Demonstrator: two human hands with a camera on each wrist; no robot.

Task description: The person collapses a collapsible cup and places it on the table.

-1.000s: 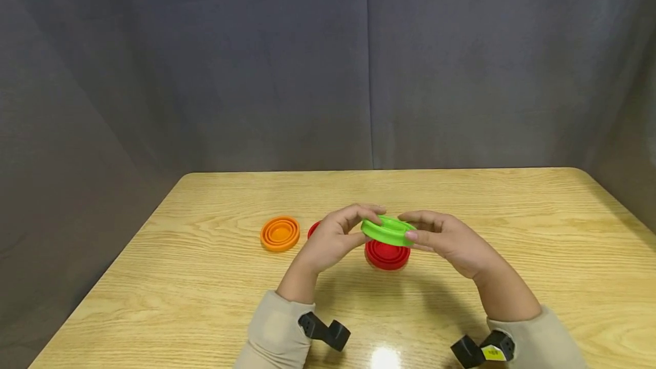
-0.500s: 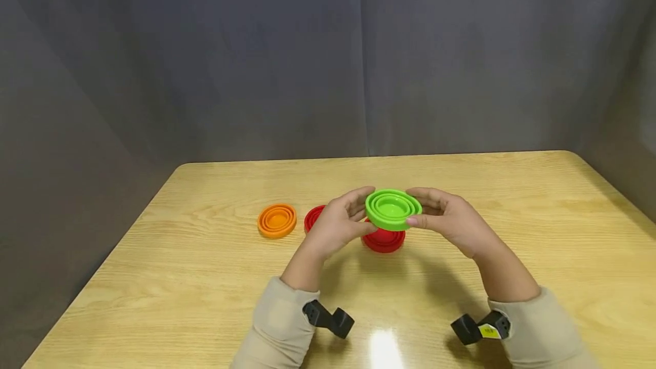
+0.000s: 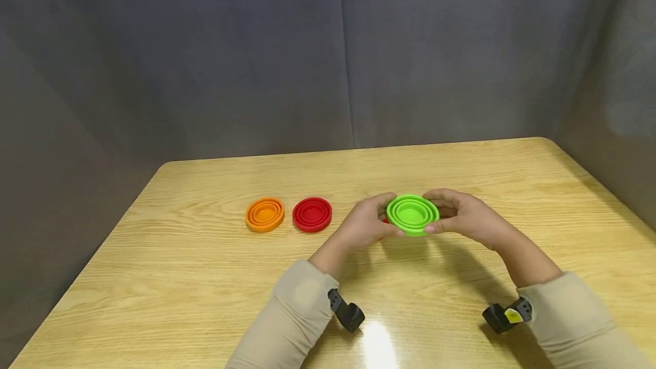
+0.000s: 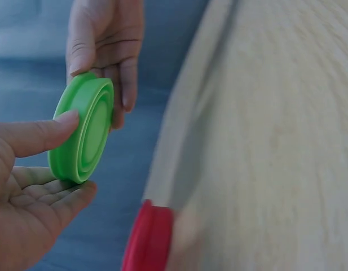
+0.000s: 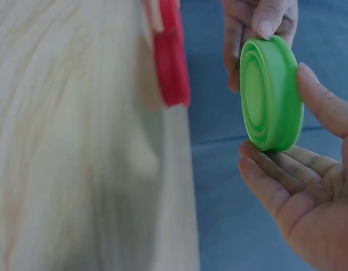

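A green collapsible cup, folded flat into rings, is held up above the table with its ringed inside toward the head camera. My left hand pinches its left rim between thumb and fingers. On the opposite rim, my right hand grips it the same way. Both wrist views show the green cup edge-on, thumbs on one side and fingertips on the other. Behind my left hand, a red folded cup is mostly hidden in the head view; in the right wrist view a red cup stands apart from the green one.
An orange folded cup and another red folded cup lie side by side on the wooden table, left of my hands. Grey cloth hangs behind the table and along its sides.
Both hands have shifted right with the green cup, which has tilted to show its rings. The left red cup has come into full sight, while the right one is now mostly covered.
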